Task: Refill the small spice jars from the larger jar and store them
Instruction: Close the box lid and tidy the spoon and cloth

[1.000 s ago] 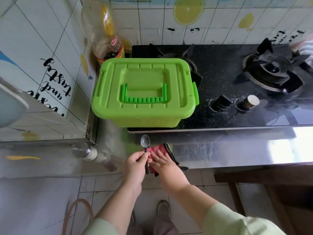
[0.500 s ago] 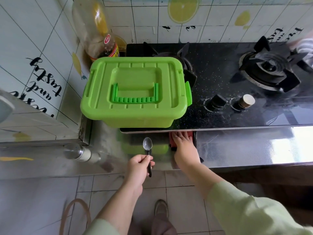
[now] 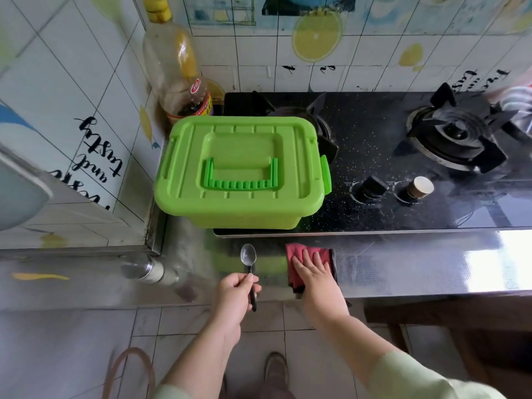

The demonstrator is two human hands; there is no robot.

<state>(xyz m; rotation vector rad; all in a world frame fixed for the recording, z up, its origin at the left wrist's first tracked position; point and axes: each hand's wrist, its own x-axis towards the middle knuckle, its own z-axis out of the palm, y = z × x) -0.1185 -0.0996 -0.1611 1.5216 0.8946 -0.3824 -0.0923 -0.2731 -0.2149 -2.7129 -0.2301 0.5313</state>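
A bright green plastic storage box (image 3: 241, 171) with its lid on and handle folded flat sits on the left end of the black gas stove (image 3: 374, 156). My left hand (image 3: 234, 298) grips the black handle of a small spoon (image 3: 249, 259), bowl pointing away from me, over the steel counter's front edge. To its right, my right hand (image 3: 315, 273) presses flat, fingers straight, on a red cloth (image 3: 299, 250) lying on the counter. No spice jars are visible.
A tall plastic bottle (image 3: 178, 67) with dark liquid at the bottom stands in the tiled corner behind the box. The steel counter (image 3: 431, 263) runs along the stove's front. Stove knobs (image 3: 371, 187) and the right burner (image 3: 457, 136) lie to the right.
My right hand carried the red cloth away from the spoon and laid it flat on the counter to the right. My left hand keeps holding the spoon in about the same place.
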